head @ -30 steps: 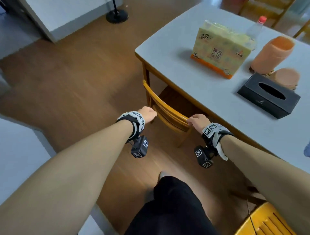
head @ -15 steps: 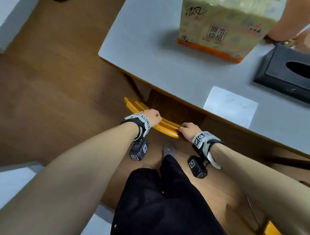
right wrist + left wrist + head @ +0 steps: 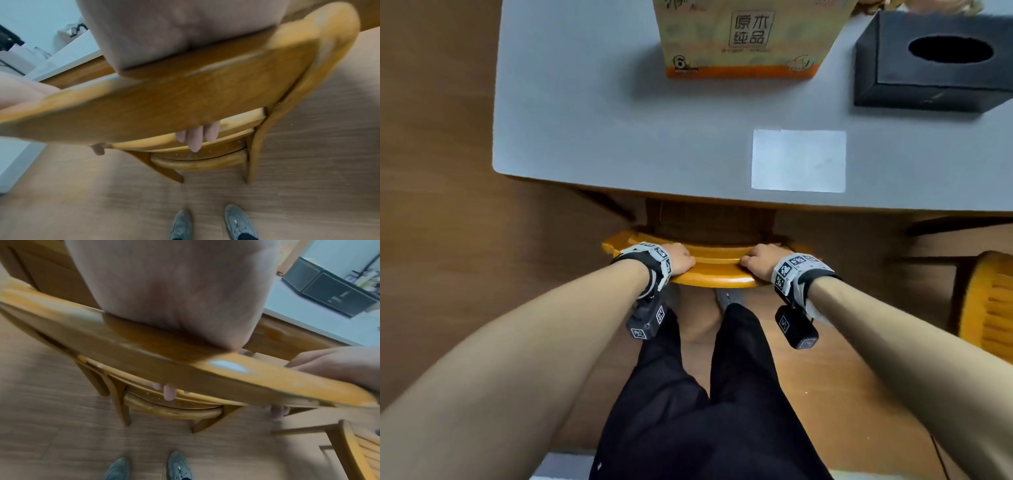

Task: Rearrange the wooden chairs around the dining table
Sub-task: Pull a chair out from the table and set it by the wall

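Two hands are clamped on the top rail of one wooden chair (image 3: 709, 270), which stands at the near edge of the table (image 3: 592, 130) with its seat tucked partly under the top. The left hand (image 3: 678, 257) is wrapped over the rail towards its left end, and the right hand (image 3: 758, 259) over it towards the right end. Seen from the wrist views, the fingers (image 3: 169, 391) of the left hand and the fingers (image 3: 195, 138) of the right are curled down over the rail's far face, their tips showing below it. The chair's legs are set on the wood floor (image 3: 438, 240), and grey shoes (image 3: 239, 222) are seen just behind the chair. On the table a tissue pack (image 3: 743, 37), a black box (image 3: 928, 61) and a white sheet (image 3: 798, 160) are laid. A second chair (image 3: 989, 301) is seen at the right, well apart from the held one.
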### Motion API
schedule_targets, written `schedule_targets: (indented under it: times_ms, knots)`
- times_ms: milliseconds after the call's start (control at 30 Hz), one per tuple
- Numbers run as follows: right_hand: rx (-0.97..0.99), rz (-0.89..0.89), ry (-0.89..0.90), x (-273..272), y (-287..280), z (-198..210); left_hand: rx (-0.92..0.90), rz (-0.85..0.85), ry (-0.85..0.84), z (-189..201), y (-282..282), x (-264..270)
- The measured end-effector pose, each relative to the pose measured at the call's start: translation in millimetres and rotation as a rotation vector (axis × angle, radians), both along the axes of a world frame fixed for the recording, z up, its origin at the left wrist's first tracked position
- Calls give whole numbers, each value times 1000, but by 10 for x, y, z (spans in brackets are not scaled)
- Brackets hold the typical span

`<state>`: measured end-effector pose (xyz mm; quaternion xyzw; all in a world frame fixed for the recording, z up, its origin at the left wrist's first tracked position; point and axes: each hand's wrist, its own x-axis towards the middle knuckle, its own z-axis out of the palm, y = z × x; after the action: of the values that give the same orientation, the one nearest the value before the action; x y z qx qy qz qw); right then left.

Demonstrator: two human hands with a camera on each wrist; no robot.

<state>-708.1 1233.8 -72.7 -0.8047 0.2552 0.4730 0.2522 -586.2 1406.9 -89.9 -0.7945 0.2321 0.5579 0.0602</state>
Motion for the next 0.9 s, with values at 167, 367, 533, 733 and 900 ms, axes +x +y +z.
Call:
schedule_targets:
  times_ms: [167, 367, 533, 733, 900]
  knots:
    - [-134, -50, -15, 29, 245, -16, -55, -118, -22, -92, 154, 166]
    - [-177, -71, 61, 8, 501, -21, -48, -281, -16, -93, 296, 131]
    - [-131, -92, 55, 12, 563, 153, -56, -262, -46, 96, 318, 180]
    - [-134, -206, 31, -123, 662, 301, -32, -260, -41, 440, 355, 152]
    - [-155, -318, 51, -278, 1029, 368, -46, -340, -36, 546, 544, 58]
